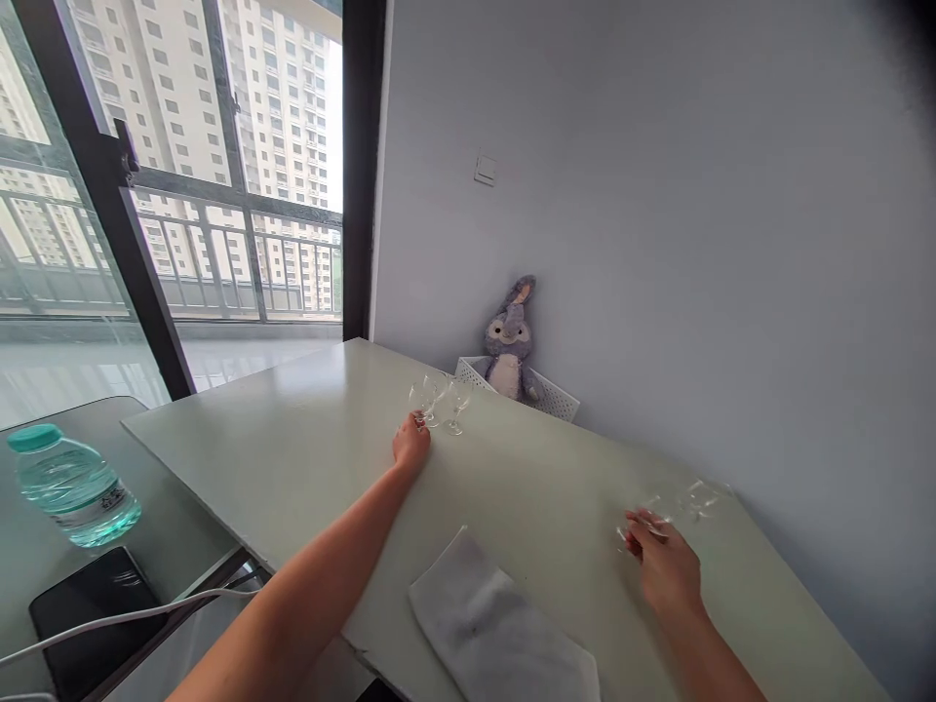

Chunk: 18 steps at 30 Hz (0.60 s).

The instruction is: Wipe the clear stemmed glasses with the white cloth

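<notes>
My left hand reaches to the far side of the table, its fingers closed around the stem of a small clear wine glass. Close beside it stand more stemmed glasses, among them an upright wine glass on the right. Over the right part of the table, my right hand is closed on another clear wine glass, which looks tilted and is partly hidden by the fingers. Just beyond that hand is one more clear glass near the wall-side edge; its exact pose is hard to make out.
A folded grey cloth lies on the pale table between my arms. At the left, a water bottle, a black phone and a white cable rest on a lower surface. A plush rabbit sits in a white basket behind the table.
</notes>
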Each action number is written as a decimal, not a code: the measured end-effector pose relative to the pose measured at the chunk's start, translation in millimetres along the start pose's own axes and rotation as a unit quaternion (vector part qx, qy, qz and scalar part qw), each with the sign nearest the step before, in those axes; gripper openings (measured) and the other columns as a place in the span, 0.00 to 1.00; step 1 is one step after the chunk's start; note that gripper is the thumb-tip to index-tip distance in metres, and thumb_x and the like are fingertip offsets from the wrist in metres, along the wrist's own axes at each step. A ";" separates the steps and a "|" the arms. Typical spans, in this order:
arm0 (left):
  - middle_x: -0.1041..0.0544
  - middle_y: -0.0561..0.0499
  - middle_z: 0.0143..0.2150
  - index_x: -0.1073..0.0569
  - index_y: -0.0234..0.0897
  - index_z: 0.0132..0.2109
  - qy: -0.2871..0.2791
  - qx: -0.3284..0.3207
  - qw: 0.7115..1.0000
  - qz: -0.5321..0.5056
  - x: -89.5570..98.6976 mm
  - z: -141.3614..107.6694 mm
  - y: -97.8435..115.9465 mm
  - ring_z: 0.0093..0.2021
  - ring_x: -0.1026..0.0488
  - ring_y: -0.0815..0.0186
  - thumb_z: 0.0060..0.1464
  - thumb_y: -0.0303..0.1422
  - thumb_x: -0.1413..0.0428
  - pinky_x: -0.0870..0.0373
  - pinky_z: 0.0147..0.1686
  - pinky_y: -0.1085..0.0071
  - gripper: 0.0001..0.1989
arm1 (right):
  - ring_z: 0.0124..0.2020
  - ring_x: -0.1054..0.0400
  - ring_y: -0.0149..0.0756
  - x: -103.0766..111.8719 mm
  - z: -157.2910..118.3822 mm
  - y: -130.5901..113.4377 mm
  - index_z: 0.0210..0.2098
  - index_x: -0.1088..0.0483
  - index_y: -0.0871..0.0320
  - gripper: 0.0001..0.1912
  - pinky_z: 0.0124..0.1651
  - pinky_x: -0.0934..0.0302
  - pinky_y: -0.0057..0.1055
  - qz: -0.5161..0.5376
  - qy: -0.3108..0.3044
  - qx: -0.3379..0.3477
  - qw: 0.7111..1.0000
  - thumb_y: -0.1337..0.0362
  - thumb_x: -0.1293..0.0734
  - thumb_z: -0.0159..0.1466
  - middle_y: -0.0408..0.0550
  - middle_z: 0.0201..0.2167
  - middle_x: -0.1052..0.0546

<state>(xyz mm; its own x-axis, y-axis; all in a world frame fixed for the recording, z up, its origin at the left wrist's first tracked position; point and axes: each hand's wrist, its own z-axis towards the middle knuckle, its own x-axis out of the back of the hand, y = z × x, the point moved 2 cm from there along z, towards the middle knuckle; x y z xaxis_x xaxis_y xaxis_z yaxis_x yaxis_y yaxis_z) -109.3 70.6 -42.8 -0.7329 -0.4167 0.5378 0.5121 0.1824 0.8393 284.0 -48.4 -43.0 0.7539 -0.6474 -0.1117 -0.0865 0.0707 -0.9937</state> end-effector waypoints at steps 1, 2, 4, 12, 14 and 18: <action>0.27 0.51 0.45 0.35 0.43 0.48 0.001 0.000 1.000 0.001 -0.7 0.1 0.1 0.46 0.32 0.63 0.48 0.26 0.52 0.39 0.41 0.70 0.18 | 0.20 0.38 0.25 -15.2 -9.6 -2.6 0.31 0.31 0.60 0.22 0.21 0.40 0.25 0.005 -0.023 0.003 1.000 0.64 0.27 0.36 0.44 0.29 0.27; 0.27 0.51 0.45 0.35 0.43 0.48 0.001 0.000 1.000 0.002 -1.3 0.2 0.2 0.46 0.32 0.63 0.48 0.26 0.52 0.39 0.41 0.70 0.18 | 0.19 0.38 0.25 -31.6 -18.8 -4.6 0.31 0.31 0.61 0.21 0.20 0.40 0.24 0.008 -0.049 0.002 0.999 0.64 0.28 0.36 0.44 0.28 0.27; 0.27 0.51 0.45 0.35 0.42 0.47 0.001 -0.001 1.000 0.004 -2.0 0.4 0.0 0.46 0.32 0.63 0.48 0.26 0.52 0.40 0.41 0.70 0.17 | 0.18 0.38 0.24 -67.3 -35.1 -5.7 0.32 0.32 0.61 0.21 0.20 0.41 0.24 0.009 -0.101 -0.012 0.995 0.64 0.28 0.37 0.44 0.27 0.27; 0.27 0.50 0.44 0.35 0.41 0.48 0.010 -0.022 1.000 0.015 -3.7 -1.8 -1.0 0.47 0.33 0.62 0.48 0.26 0.52 0.41 0.44 0.69 0.18 | 0.17 0.38 0.25 -205.5 -74.9 13.5 0.29 0.33 0.61 0.15 0.19 0.42 0.25 -0.011 -0.235 -0.059 0.970 0.66 0.31 0.40 0.42 0.24 0.28; 0.27 0.49 0.44 0.35 0.41 0.47 0.012 -0.026 0.999 0.018 -4.2 -2.3 -1.1 0.47 0.33 0.62 0.48 0.25 0.52 0.41 0.44 0.69 0.18 | 0.16 0.39 0.24 -230.3 -78.8 17.4 0.28 0.33 0.60 0.13 0.19 0.42 0.24 -0.013 -0.242 -0.057 0.968 0.67 0.32 0.41 0.41 0.23 0.28; 0.27 0.49 0.44 0.36 0.40 0.48 0.016 -0.027 0.999 0.023 -5.1 -2.3 -1.1 0.47 0.33 0.61 0.47 0.25 0.52 0.41 0.44 0.68 0.18 | 0.15 0.40 0.24 -265.8 -82.7 24.2 0.28 0.34 0.59 0.12 0.18 0.43 0.23 -0.018 -0.249 -0.051 0.967 0.68 0.33 0.42 0.38 0.20 0.30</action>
<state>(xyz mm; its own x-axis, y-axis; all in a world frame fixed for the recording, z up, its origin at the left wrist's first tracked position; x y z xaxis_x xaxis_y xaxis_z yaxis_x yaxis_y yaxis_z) -105.1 70.5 -46.7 -0.6931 -0.4375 0.5729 0.5695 0.1548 0.8073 27.8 62.6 -37.1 0.9755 -0.2008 -0.0894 -0.0986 -0.0361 -0.9945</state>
